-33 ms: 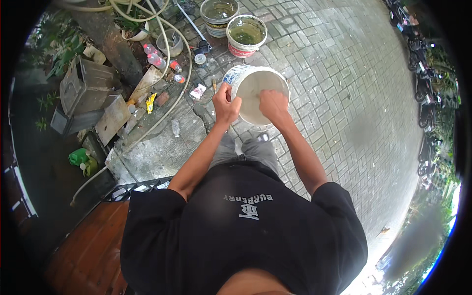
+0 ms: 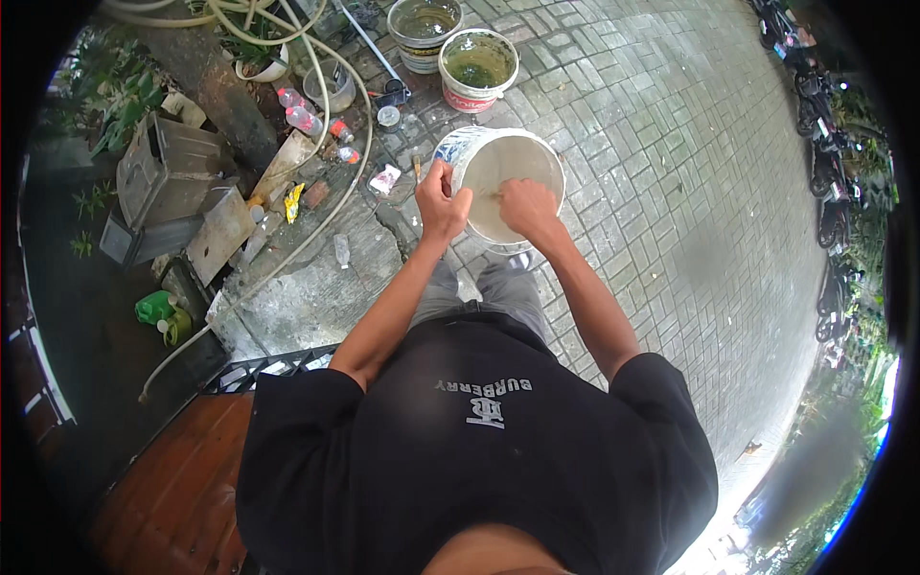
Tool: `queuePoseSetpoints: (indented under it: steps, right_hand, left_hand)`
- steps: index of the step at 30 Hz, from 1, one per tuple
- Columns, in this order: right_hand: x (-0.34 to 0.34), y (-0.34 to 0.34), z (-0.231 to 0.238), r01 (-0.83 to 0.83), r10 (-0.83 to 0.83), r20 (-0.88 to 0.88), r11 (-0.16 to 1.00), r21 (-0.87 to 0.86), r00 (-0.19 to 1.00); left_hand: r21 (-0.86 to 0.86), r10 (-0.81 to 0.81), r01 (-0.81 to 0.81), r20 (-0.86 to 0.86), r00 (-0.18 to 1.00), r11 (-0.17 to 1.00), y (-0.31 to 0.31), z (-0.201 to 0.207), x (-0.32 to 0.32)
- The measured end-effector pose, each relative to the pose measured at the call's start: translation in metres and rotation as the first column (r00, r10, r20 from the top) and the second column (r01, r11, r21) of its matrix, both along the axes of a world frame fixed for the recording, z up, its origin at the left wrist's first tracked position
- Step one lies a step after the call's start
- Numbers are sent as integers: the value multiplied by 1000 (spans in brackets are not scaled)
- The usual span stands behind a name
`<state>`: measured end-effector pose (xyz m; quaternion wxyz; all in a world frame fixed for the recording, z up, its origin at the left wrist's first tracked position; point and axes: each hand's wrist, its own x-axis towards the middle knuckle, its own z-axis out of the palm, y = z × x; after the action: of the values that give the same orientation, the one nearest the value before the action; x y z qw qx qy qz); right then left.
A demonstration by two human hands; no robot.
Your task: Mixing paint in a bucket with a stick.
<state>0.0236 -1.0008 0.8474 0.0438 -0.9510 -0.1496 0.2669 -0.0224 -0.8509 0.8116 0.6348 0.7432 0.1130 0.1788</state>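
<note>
A white bucket [image 2: 470, 142] with blue marks on its side is tilted toward me, above my feet, its greyish inside showing. My left hand [image 2: 443, 203] is closed on its left rim, the thumb along the edge. Inside the mouth, my right hand [image 2: 528, 205] is curled against or close to the inner wall. Its fingertips face away, so whatever it may hold is hidden.
Beyond stand a white and red bucket [image 2: 479, 72] and a darker bucket [image 2: 425, 36], both with murky water. A pale hose [image 2: 368, 144] loops on the left, around plastic bottles [image 2: 303, 120]. Grey paving [image 2: 661, 172] stretches right, toward parked motorbikes [image 2: 819, 125].
My right hand has shifted slightly left and toward me inside the bucket. My left hand keeps its hold on the rim.
</note>
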Motion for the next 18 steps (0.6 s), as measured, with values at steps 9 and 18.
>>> queuePoseSetpoints:
  steps: [9,18]
  right_hand:
    - [84,-111,1,-161,158,32,962,218,987]
    - [177,-251,0,-334,326,72,924,189,943]
  left_hand:
    - [24,69,-70,38,997,997,-118,-3,74]
    - [-85,149,-151,-27,989,985,-260,-24,148]
